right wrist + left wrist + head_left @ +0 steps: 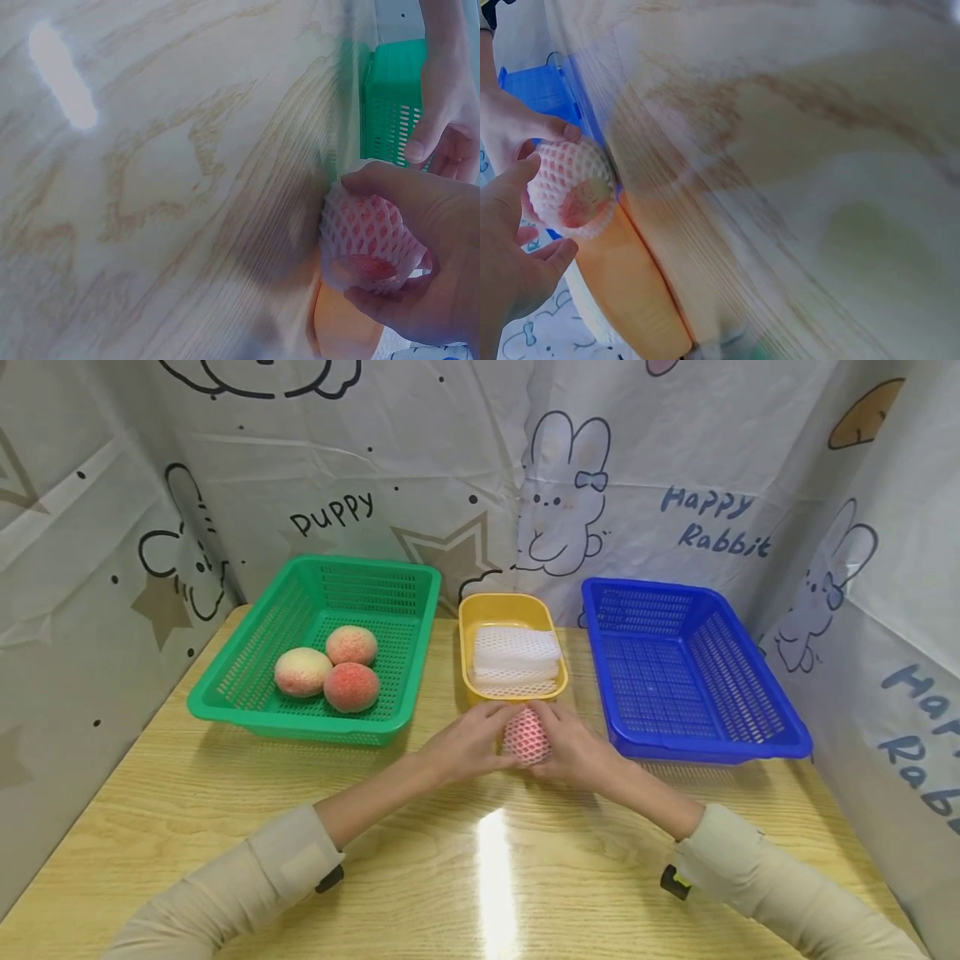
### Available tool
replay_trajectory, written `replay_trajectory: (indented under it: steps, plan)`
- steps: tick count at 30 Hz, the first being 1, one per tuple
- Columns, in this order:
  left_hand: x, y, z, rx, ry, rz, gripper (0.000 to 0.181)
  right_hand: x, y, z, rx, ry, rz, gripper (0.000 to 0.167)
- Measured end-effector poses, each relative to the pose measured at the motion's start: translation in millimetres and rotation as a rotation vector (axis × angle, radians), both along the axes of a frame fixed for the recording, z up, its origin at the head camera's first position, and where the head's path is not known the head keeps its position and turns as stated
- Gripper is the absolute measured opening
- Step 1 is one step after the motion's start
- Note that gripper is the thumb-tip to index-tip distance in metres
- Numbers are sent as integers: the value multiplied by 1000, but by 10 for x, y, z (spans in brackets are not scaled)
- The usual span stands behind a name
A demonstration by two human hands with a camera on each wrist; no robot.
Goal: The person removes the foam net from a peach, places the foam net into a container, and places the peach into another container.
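A reddish peach [527, 737] in a white foam net sleeve sits between the two hands, in front of a yellow bin [463, 647]. My right hand [573, 745] grips it from the right, thumb and fingers around the net, as the right wrist view shows [442, 247]. Beside it my left hand [471, 745] has its fingers spread near the peach; in the left wrist view the left hand's thumb [559, 259] stands apart from the net. Part of the peach's skin shows bare at the sleeve's opening. Several white foam nets [516, 647] lie stacked in the yellow bin.
At the left stands a green basket [420, 652] holding three peaches [351, 687]. A blue basket [600, 652] stands at the right. Behind them hangs a printed white curtain [450, 468], which also closes both sides of the wooden table [420, 877].
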State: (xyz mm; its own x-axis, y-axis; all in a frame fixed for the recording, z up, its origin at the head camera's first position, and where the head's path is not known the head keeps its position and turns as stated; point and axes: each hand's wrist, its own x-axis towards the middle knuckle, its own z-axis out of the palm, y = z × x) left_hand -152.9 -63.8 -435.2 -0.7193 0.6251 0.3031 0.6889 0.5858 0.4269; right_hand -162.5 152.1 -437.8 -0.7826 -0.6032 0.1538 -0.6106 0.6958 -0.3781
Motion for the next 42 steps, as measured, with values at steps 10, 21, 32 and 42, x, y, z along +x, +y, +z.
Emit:
replay_trajectory:
  steps: [10,21,32,42]
  plan:
    - [23,-76,97,0,-29,66,68,11,-23,94,52,-68,-32,93]
    - [-23,-177,217,128,49,68,53,16,15,356,-21,-3,-44,88]
    - [-39,-158,280,240,99,23,33,38,29,581,-56,50,-39,89]
    - [-58,-174,405,400,36,-54,45,67,64,736,-79,91,-8,90]
